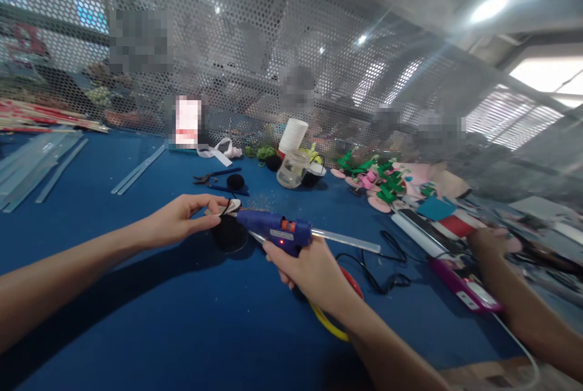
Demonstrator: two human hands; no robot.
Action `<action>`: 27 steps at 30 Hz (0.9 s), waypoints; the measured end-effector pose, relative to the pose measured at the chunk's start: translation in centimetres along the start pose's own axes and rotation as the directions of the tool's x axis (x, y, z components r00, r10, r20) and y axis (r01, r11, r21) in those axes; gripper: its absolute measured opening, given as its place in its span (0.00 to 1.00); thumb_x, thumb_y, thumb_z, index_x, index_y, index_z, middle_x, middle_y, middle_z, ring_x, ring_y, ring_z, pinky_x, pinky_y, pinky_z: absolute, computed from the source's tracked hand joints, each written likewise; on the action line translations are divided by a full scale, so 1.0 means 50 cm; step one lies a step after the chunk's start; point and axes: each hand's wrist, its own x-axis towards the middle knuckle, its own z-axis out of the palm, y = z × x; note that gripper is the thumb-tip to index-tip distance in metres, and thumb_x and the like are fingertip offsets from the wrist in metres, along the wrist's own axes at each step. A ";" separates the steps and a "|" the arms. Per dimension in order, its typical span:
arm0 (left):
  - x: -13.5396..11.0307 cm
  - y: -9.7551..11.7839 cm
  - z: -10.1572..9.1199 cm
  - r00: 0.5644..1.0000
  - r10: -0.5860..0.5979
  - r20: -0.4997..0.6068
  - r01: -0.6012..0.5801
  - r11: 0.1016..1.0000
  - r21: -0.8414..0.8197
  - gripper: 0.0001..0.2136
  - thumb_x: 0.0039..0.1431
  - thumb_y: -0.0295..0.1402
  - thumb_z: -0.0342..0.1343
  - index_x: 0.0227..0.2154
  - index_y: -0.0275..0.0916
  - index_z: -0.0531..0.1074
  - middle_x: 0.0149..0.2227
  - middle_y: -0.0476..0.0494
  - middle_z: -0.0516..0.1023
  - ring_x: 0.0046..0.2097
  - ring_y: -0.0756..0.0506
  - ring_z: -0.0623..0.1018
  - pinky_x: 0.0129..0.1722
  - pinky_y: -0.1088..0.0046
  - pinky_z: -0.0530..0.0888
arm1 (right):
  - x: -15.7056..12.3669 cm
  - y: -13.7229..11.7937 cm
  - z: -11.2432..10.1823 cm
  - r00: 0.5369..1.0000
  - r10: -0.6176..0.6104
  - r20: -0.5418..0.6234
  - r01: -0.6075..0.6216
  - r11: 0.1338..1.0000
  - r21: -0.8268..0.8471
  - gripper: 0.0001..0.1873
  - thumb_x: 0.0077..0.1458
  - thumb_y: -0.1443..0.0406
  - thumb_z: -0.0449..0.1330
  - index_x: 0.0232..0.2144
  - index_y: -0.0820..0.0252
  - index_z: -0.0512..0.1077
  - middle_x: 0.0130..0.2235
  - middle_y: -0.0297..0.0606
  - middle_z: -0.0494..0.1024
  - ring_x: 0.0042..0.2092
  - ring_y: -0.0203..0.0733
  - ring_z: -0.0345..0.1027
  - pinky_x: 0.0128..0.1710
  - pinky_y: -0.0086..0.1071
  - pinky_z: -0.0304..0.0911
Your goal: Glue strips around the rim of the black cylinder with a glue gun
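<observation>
My left hand pinches a small off-white piece with a narrow black strip on it, above a round black piece on the table. In my right hand is a blue hot glue gun, its nozzle close to the off-white piece by my left fingertips. A clear glue stick sticks out of its back, and a small red light shows on its side. Below the gun, a thin metal point emerges near my right fingers. Red and yellow loops show under my right wrist, partly hidden.
Pliers and a black ball lie beyond my hands. Behind stand a clear plastic cup and stacked white cups. Clear glue sticks lie left. Rightward are a black cord, a purple power strip and another person's hand.
</observation>
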 end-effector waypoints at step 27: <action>0.001 -0.002 0.000 1.000 0.004 -0.008 -0.004 1.000 0.026 0.08 0.55 0.35 0.49 0.24 0.36 0.62 0.52 0.37 0.67 0.54 0.40 0.64 0.52 0.61 0.58 | 0.023 0.017 -0.013 0.999 -0.024 -0.041 0.024 1.000 0.007 0.12 0.45 0.61 0.55 0.16 0.62 0.64 0.10 0.27 0.62 0.12 0.29 0.56 0.13 0.24 0.57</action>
